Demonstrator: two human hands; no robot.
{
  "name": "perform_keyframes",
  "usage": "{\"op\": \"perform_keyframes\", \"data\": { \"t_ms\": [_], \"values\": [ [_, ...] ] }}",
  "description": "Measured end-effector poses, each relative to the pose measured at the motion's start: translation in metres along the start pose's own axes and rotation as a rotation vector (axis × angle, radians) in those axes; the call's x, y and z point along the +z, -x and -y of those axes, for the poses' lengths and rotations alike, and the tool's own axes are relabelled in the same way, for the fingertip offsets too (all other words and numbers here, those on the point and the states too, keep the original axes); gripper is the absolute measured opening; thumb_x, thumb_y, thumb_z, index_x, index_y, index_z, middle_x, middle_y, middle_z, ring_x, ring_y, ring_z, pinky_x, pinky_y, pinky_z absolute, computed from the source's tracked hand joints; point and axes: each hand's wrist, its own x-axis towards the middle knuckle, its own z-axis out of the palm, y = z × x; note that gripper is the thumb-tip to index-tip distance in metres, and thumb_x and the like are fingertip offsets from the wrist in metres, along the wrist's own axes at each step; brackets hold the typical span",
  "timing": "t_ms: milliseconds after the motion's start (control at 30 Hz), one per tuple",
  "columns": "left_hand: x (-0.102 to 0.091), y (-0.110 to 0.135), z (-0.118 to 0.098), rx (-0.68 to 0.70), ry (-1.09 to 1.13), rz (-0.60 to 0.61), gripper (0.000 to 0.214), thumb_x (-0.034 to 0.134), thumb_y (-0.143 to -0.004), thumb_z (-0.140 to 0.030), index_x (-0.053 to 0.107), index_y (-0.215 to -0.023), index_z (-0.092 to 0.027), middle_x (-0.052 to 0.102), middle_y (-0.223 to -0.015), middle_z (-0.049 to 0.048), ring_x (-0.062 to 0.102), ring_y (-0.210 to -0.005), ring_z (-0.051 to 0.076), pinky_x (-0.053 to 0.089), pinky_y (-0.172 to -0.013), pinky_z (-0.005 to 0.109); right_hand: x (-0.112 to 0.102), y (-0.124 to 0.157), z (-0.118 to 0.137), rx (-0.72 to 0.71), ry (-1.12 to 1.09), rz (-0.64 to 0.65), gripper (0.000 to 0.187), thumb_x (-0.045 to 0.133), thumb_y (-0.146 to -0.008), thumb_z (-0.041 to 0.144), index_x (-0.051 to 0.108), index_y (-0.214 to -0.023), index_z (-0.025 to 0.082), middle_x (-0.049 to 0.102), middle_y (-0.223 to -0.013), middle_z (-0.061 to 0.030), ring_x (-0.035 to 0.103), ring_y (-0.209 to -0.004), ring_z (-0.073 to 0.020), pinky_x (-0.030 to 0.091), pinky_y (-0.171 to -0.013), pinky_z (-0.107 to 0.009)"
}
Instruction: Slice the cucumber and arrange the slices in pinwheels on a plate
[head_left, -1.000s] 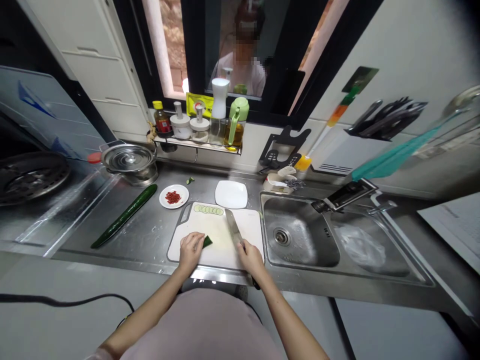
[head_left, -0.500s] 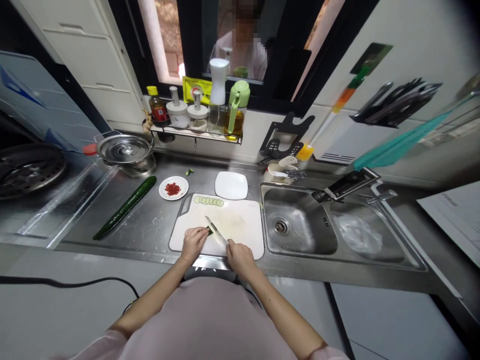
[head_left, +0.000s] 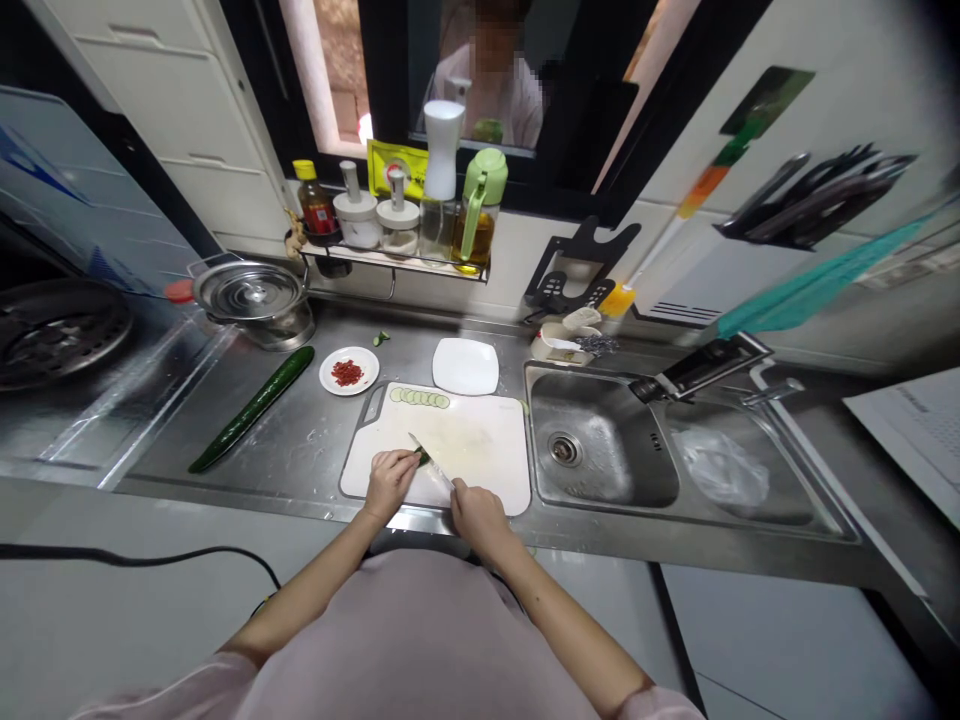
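Observation:
My left hand is closed on a short piece of cucumber, mostly hidden under its fingers on the white cutting board. My right hand grips the handle of a kitchen knife, whose blade points away to the left and lies against or just beside the cucumber piece. A row of thin cucumber slices overlaps along the board's far edge. Behind the board sits a square white plate. To its left is a small round plate holding chopped red bits.
A whole cucumber lies on the steel counter at left, near a lidded pot. Cucumber ends rest behind the plates. On the right is a sink with a faucet. A rack of seasonings hangs under the window.
The knife blade has tilted and shifted slightly at the cucumber piece. Both hands keep their grips. The view has moved a little.

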Motion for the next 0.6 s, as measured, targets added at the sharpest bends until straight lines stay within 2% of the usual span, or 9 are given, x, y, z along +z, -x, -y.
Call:
{"op": "perform_keyframes", "data": {
  "t_ms": [200,600],
  "values": [
    [-0.001,0.0,-0.002,-0.003,-0.003,0.015,0.019,0.054,-0.091,-0.028,0.071,-0.098,-0.026,0.069,-0.093,0.0046,0.061,-0.089,0.016,0.042,-0.083,0.035,0.002,0.003,0.002,0.009,0.006,-0.016,0.028,0.03,-0.096,0.021,0.056,-0.108,0.017,0.07,-0.09,-0.0132,0.067,-0.089,-0.0245,0.043,-0.071,-0.03],
    [0.0,0.0,-0.001,0.017,-0.047,0.056,0.02,0.05,-0.092,-0.027,0.069,-0.095,-0.024,0.067,-0.092,0.005,0.057,-0.083,0.016,0.041,-0.08,0.034,0.001,-0.002,0.011,0.006,0.017,0.082,0.027,0.035,-0.091,0.011,0.053,-0.111,0.016,0.07,-0.09,-0.0148,0.068,-0.092,-0.0247,0.046,-0.072,-0.031]
  ]
}}
